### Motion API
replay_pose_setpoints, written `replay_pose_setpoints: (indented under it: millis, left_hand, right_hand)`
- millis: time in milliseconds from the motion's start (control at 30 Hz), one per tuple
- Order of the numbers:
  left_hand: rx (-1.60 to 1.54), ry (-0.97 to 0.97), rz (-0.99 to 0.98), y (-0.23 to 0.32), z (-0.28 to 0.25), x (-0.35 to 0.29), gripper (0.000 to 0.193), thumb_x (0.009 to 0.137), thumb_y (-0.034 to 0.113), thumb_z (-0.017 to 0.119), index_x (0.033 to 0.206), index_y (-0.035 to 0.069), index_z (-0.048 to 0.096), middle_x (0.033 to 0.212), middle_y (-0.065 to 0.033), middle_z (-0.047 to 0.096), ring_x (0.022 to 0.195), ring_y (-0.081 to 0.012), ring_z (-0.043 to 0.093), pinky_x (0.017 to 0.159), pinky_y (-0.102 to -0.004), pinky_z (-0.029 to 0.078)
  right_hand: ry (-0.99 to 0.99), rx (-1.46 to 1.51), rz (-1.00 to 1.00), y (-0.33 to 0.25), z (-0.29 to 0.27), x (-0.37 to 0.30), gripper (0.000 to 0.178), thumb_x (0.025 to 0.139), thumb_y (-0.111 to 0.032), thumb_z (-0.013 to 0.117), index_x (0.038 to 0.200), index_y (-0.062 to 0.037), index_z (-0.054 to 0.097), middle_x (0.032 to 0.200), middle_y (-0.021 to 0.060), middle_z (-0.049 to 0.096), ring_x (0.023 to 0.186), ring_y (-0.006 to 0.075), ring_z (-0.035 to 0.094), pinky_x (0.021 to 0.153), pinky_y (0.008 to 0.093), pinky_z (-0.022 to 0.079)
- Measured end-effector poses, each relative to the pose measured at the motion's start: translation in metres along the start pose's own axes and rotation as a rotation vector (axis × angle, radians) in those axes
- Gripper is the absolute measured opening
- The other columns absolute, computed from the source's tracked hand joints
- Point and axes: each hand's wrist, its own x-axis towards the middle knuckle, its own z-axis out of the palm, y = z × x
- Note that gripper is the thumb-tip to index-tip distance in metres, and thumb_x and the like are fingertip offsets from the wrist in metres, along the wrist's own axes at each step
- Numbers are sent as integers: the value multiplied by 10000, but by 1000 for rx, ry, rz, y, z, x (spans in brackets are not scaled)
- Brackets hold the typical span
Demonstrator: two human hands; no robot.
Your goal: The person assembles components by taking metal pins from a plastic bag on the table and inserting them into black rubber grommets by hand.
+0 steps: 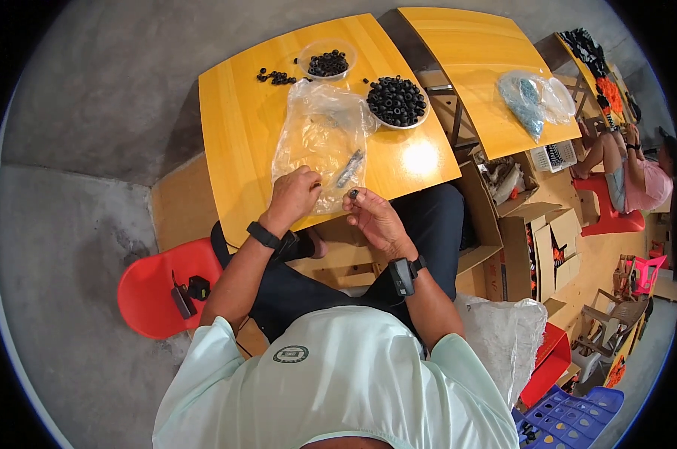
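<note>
Over the near edge of the yellow table, my right hand pinches a small black ring-like piece between thumb and fingertips. My left hand is closed, fingertips together, just to its left; what it holds, if anything, is hidden. Beneath and beyond both hands lies a crumpled clear plastic bag, with a small grey, shiny bundle on or in it. Farther back, a white bowl is heaped with black bead-like pieces. A clear tub holds smaller black pieces, and several lie loose beside it.
A second yellow table at the right bears a bag of teal-grey pieces. Open cardboard boxes stand right of my legs. A red stool with black devices is at my left. Another person sits far right.
</note>
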Motion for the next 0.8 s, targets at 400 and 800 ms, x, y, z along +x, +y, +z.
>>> replay_pose_setpoints:
  millis: [400, 800]
  left_hand:
    - [-127, 53, -24, 15, -11, -10, 133, 845, 58, 679, 957, -9, 653, 904, -153, 651, 785, -278, 661, 711, -353, 524]
    - [-653, -14, 55, 65, -47, -23, 191, 867, -39, 626, 1045, -26, 695, 959, -110, 661, 876, -200, 656, 770, -284, 517]
  right_hand:
    - [-111, 60, -37, 0, 7, -5, 235, 998, -214, 602, 1164, -48, 613, 1035, 45, 666, 948, 121, 607, 749, 247, 488]
    - [-123, -14, -30, 2, 16, -6, 214, 998, -162, 597, 1170, -38, 625, 1032, 54, 694, 901, 113, 637, 741, 231, 505]
